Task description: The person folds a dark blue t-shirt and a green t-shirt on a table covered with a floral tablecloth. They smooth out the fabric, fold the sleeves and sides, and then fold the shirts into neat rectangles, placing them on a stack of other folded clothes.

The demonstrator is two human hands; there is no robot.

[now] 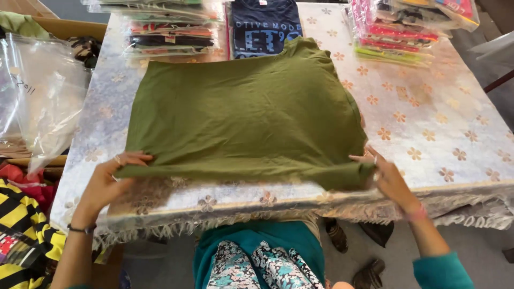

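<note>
We see the folded olive-green cotton shirt (246, 118) lying flat mid-frame on the floral-patterned tabletop (439, 123). Left hand (110, 179) pinches its lower-left corner, right hand (388, 176) its lower-right edge, each grip closed on fabric. Bagged folded garments (171, 27) are stacked along the upper frame.

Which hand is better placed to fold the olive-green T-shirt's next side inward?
Probably the right hand: it grips the olive-green T-shirt at its near corner, fabric bunched in its fingers. The left hand only pinches the flat opposite corner.
</note>
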